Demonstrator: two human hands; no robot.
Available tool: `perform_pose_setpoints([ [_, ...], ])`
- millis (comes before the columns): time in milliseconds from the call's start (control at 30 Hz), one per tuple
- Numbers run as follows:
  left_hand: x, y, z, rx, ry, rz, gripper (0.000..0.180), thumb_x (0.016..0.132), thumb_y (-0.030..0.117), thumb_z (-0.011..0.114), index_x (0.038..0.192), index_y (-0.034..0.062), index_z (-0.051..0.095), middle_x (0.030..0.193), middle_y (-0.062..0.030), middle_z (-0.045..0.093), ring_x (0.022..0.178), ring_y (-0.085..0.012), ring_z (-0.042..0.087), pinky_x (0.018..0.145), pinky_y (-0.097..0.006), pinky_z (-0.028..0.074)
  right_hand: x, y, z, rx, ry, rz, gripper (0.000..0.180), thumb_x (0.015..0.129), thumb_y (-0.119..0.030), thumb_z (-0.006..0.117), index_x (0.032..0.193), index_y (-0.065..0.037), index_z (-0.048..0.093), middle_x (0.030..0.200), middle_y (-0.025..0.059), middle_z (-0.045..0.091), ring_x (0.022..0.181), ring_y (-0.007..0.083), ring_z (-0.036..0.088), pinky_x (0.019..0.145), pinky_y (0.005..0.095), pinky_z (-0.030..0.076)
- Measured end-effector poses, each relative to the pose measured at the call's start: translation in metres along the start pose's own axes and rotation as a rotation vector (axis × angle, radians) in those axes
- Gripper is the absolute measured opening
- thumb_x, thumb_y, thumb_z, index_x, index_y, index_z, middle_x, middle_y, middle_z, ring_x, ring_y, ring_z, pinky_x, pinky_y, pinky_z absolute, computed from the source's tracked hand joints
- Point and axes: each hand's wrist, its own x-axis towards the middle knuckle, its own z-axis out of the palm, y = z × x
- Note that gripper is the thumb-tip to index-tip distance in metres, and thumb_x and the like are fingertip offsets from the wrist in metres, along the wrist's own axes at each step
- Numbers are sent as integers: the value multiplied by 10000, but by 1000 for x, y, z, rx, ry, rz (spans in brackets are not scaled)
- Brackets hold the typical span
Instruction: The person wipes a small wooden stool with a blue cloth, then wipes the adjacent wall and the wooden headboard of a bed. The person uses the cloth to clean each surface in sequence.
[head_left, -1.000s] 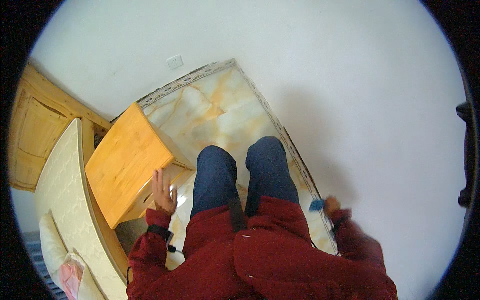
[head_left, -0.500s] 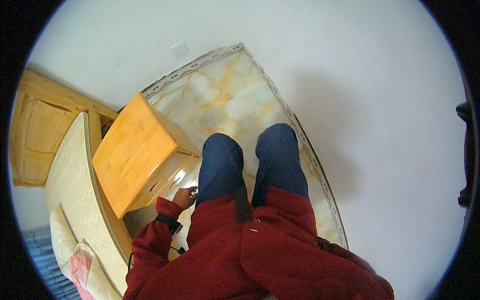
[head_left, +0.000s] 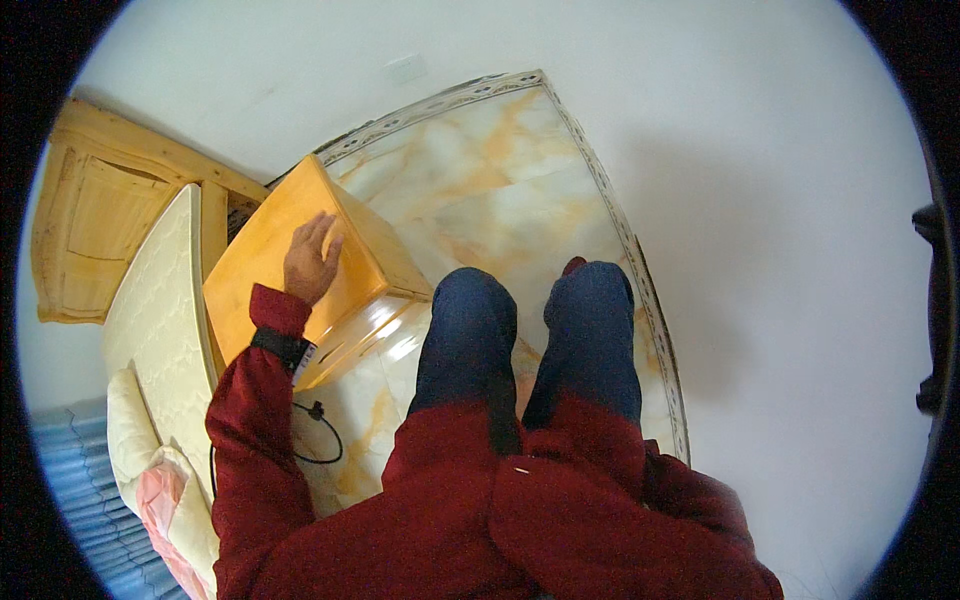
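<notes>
My left hand [head_left: 312, 258] is over the top of a wooden bedside cabinet [head_left: 262, 262], its fingers stretched out and nothing in it. Whether the palm rests on the wood or hovers just above cannot be made out. A black band with a small pale label [head_left: 304, 365] is round that wrist, over the red sleeve. From below the cabinet a black cable [head_left: 335, 440] curls across the floor beside my forearm. My right hand is out of sight; only its red sleeve [head_left: 700, 495] shows, at the lower right.
A bed with a pale mattress [head_left: 155, 290] and wooden headboard [head_left: 115, 220] stands left of the cabinet. Bedding with a pink cloth [head_left: 160, 500] lies on it, near a blue curtain [head_left: 75, 470]. Marbled tiles [head_left: 470, 170] with a patterned border meet the white wall [head_left: 780, 250].
My left hand has risen from low beside the cabinet's drawer front to its top, with the fingers spread. The view has shifted, and more of the cable shows.
</notes>
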Motion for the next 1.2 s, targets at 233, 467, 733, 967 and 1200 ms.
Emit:
perform_pose_setpoints([
  [233,40,-91,39,2,-302,-355,726,896,488,523,1371,-35,358,1425,-308,306,1337,-438,269,1111,-453,226,13,-4,-12,13,-78,56,253,823,-275,577,850,-43,673,782,166,653,695,298,632,641,423,511],
  [467,87,-150,81,162,-27,-363,732,881,510,545,1346,-35,400,1394,-294,368,1309,-413,337,1087,-441,272,32,-26,-35,44,-149,111,246,821,-271,582,855,-44,673,789,166,654,698,297,632,645,424,514],
  [733,149,-178,72,-518,-207,-807,578,889,499,570,1055,-53,612,926,-46,625,854,-130,566,794,-258,449,73,-61,-82,62,-264,192,239,819,-266,588,861,-46,672,797,165,656,700,296,632,650,425,518],
  [967,147,-161,85,-408,24,-771,409,888,396,612,884,-9,669,807,-22,628,736,-107,550,684,-256,448,73,-96,-141,49,-282,220,233,817,-262,593,866,-48,671,805,165,657,702,296,632,654,425,521],
  [1200,134,-165,89,-415,35,-788,364,907,338,593,888,-18,671,768,-29,638,715,-120,561,676,-260,454,62,-132,-198,-1,-309,232,228,814,-258,598,871,-50,670,812,164,659,704,295,633,658,426,524],
])
